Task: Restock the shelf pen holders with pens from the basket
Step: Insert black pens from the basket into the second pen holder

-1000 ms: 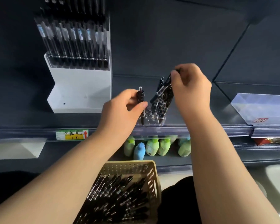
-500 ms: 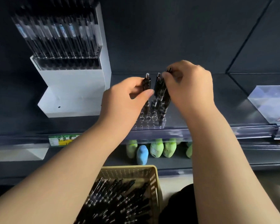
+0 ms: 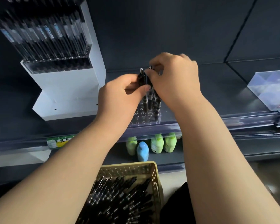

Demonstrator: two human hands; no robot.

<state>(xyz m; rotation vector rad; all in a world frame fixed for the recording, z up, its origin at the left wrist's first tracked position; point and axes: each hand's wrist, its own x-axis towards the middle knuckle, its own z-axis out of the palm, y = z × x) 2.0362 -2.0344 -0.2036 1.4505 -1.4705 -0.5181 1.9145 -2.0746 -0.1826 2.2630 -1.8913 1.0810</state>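
Observation:
A clear pen holder point(image 3: 141, 118) with rows of round holes sits at the front edge of the dark shelf. Several black pens point(image 3: 149, 101) stand in its right side. My left hand point(image 3: 120, 97) pinches the top of one black pen above the holder. My right hand point(image 3: 174, 81) grips the tops of a bunch of pens right beside it, thumbs almost touching. Below, a beige perforated basket point(image 3: 155, 178) holds many loose black pens point(image 3: 120, 199).
A white display stand point(image 3: 66, 89) full of clear-barrelled pens stands on the shelf at the left. A clear plastic box point(image 3: 271, 88) is at the right. Green and blue bottle-shaped items point(image 3: 152, 145) stand on the shelf below. A price label point(image 3: 60, 141) is on the shelf rail.
Both hands have come closer together over the holder. The bunch in my right hand has gone from tilted to upright and lower into the holes. The view has shifted upward.

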